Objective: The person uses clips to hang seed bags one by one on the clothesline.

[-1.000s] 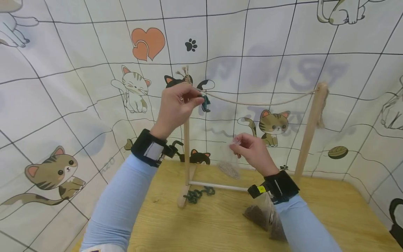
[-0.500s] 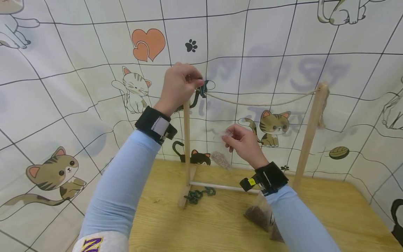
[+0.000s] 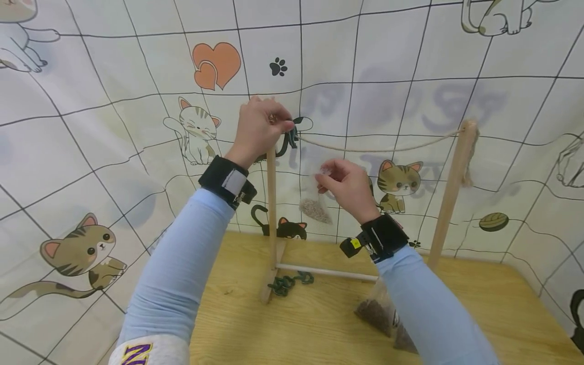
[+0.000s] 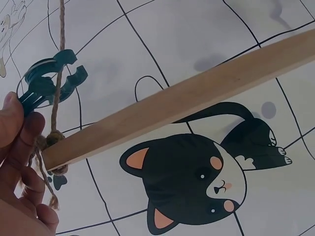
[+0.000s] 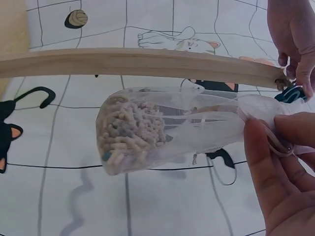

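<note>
My left hand (image 3: pixel 259 128) pinches the handles of a dark green plastic clothespin (image 4: pixel 42 86), beside the top of the left wooden post (image 3: pixel 271 208). In the left wrist view the clothespin's jaws stand apart, with the rope (image 4: pixel 61 29) passing across them close to the knot. Lower and to the right, my right hand (image 3: pixel 350 191) grips the gathered neck of a small sheer bag (image 5: pixel 182 115) between thumb and fingers. Pale beige pellets (image 5: pixel 130 128) fill the bag's bottom end. It hangs under the sagging rope, above the table.
A right wooden post (image 3: pixel 451 195) carries the rope's other end. A white rod (image 3: pixel 330 271) joins the posts low down. Several green clothespins (image 3: pixel 283 285) lie by the left foot. Bags of dark contents (image 3: pixel 375 315) sit on the wooden table (image 3: pixel 255 334), partly behind my right forearm.
My left hand has risen with the clothespin to the rope's height, then dipped slightly. My right hand has moved up and left, bringing the sheer bag nearer the rope.
</note>
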`<state>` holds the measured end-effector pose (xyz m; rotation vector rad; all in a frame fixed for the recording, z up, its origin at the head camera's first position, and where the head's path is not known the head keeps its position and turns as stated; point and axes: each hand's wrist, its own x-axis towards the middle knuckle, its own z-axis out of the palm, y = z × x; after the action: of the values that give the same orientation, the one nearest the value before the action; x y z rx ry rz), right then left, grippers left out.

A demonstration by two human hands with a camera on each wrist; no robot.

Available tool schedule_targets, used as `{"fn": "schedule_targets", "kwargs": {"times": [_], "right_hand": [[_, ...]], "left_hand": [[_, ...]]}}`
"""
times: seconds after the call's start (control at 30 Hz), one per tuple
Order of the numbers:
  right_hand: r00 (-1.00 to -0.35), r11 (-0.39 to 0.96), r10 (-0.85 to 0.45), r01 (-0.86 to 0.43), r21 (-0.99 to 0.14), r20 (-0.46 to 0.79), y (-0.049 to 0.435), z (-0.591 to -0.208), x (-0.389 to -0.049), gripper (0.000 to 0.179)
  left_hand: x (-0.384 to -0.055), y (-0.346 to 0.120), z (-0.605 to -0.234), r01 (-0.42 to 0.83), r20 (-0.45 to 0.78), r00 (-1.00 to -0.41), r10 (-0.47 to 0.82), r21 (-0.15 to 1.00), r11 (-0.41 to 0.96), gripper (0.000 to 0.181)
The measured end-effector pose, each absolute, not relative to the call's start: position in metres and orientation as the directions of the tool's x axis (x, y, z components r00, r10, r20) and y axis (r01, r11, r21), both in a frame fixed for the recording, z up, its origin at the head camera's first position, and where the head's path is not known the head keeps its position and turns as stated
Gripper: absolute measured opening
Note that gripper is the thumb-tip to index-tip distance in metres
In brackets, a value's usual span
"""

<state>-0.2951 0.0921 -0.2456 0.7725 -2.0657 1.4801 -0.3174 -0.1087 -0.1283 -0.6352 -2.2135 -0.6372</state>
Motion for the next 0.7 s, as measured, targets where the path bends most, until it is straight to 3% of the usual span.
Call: {"fn": "schedule_targets", "kwargs": {"times": [0.4, 0.7], "right_hand": [[-0.649, 0.387, -0.098, -0.723, -0.572, 0.754, 0.069, -0.195, -0.309, 0.016], [-0.687, 0.329, -0.085, -0.703, -0.63, 0.722, 0.06, -0.188, -0.315, 0.015]], "left_hand": [[-0.318, -0.11, -0.13, 0.621, 0.709, -0.669, 0.223, 0.368, 0.692, 0.013], [-0.318, -0.11, -0.131, 0.636, 0.698, -0.678, 0.228, 0.402, 0.659, 0.012]]}}
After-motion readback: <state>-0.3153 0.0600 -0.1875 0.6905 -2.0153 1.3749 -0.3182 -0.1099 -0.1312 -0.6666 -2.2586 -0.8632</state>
